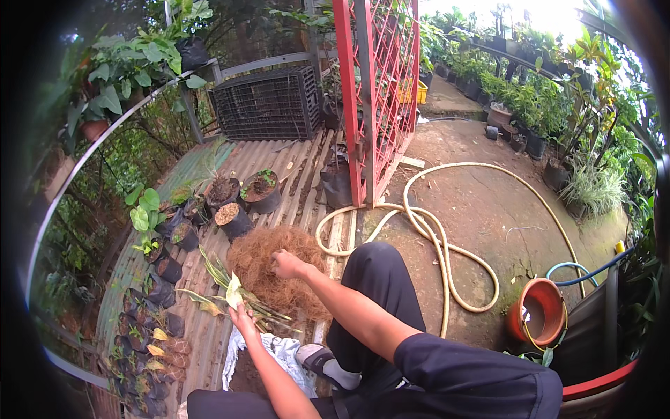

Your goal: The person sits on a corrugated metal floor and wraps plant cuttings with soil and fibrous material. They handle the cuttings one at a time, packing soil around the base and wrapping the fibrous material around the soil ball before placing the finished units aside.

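Observation:
My left hand (244, 318) holds a cutting with a pale cream-yellow leaf (234, 291) upright above its fingers. Beneath and beside it, several long green stem cuttings (214, 266) lie on the corrugated sheet. My right hand (287, 263) is at the top of a loose heap of brown coconut fibre (261, 246), its fingertips curled into the strands. Close to my left forearm, an opened white sack (282, 348) shows dark soil (246, 369) inside.
Small potted plants (183, 234) and black nursery bags (157, 290) line the left side. A red lattice gate (387, 89) stands ahead, near a black plastic crate (267, 105). A cream hose (445, 251) loops across the ground, and an orange bucket (542, 309) stands right.

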Demonstrator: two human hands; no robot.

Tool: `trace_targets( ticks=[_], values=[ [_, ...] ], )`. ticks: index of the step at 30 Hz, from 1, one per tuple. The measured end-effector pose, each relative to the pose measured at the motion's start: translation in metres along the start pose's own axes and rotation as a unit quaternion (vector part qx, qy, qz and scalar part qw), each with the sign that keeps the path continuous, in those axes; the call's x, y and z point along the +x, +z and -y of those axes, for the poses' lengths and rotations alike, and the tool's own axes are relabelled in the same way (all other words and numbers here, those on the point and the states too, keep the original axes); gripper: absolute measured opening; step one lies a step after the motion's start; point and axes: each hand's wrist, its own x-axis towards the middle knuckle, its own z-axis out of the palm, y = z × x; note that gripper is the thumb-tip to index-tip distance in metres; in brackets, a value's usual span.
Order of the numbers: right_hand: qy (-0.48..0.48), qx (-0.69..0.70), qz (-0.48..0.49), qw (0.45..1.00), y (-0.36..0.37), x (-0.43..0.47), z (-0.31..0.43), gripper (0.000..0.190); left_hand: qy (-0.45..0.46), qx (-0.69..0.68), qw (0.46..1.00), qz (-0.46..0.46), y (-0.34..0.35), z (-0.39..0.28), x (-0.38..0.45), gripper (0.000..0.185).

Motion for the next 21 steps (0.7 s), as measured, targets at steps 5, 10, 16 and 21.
trace_targets(
  ticks=[5, 10, 16, 21],
  values=[
    [-0.009, 0.021, 0.072, 0.997, 0.025, -0.006, 0.036, 0.041, 0.015, 0.012, 0.999, -0.050, -0.031, -0.001, 0.001, 0.036],
    [-0.008, -0.007, 0.071, 0.997, 0.067, 0.009, 0.036, 0.038, 0.015, 0.027, 0.997, -0.073, -0.039, 0.000, -0.005, 0.052],
    [-0.035, 0.143, 0.149, 0.978, 0.129, 0.008, 0.085, 0.041, 0.070, 0.076, 0.980, -0.169, -0.097, -0.005, -0.018, 0.050],
    [-0.061, 0.099, 0.209, 0.971, 0.215, -0.013, 0.118, 0.045, 0.087, 0.000, 0.973, -0.214, -0.153, -0.005, -0.033, 0.054]
  ],
)
